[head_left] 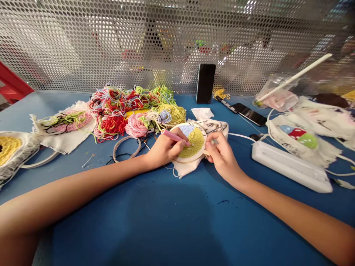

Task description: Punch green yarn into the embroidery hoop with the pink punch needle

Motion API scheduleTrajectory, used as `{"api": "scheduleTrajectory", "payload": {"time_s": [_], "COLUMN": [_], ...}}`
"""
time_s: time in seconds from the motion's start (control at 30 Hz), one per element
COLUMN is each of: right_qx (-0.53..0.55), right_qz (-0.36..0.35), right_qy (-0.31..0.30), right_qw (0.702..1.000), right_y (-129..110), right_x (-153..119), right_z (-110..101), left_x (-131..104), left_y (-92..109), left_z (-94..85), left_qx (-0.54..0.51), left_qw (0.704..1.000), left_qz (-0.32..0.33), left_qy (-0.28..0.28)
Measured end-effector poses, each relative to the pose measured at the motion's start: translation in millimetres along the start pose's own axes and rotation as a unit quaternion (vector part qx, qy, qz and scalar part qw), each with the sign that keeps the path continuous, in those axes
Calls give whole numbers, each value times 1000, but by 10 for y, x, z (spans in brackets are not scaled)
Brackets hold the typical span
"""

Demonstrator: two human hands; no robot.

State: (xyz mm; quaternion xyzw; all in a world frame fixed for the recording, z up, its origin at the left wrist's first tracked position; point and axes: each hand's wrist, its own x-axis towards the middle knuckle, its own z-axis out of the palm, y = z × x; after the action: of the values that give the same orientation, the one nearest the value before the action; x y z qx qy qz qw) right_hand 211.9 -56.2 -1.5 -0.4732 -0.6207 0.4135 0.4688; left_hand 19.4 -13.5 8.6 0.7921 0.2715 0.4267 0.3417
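Observation:
A round embroidery hoop (pixel 205 137) holds cream cloth worked in yellow yarn (pixel 196 139) and a light blue patch (pixel 186 129). My left hand (pixel 166 148) is closed around a pink pen-like tool (pixel 171 135), whose lower end meets the yellow area. At the hoop's right edge, my right hand (pixel 221 153) pinches the rim between thumb and fingers. Loose cream cloth (pixel 187 168) hangs out below the hoop, and more cloth with dark lines (pixel 215 126) lies behind it.
A heap of coloured yarn (pixel 119 105) lies behind my left hand, near an empty hoop (pixel 114 149). An upright phone (pixel 205 84) stands at the back. On the right are another phone (pixel 251 113), a white power strip (pixel 291 166) and embroidered cloths (pixel 305 138).

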Motion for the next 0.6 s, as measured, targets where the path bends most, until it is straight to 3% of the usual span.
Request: {"api": "scheduleTrajectory", "payload": {"time_s": [0.27, 0.47, 0.6], "right_qx": [-108, -183, -174], "right_qz": [-38, -100, -91], "right_qy": [32, 29, 25], "right_qw": [993, 978, 980], "right_y": [-16, -71, -60], "right_x": [-63, -115, -102], "right_z": [14, 31, 21], "left_x": [8, 8, 12], "left_y": [-27, -52, -34], "left_z": [20, -3, -21], "left_qx": [-24, -115, -57], "left_qw": [999, 990, 998], "left_qz": [-3, -77, -30], "left_qy": [-22, -7, -10]}}
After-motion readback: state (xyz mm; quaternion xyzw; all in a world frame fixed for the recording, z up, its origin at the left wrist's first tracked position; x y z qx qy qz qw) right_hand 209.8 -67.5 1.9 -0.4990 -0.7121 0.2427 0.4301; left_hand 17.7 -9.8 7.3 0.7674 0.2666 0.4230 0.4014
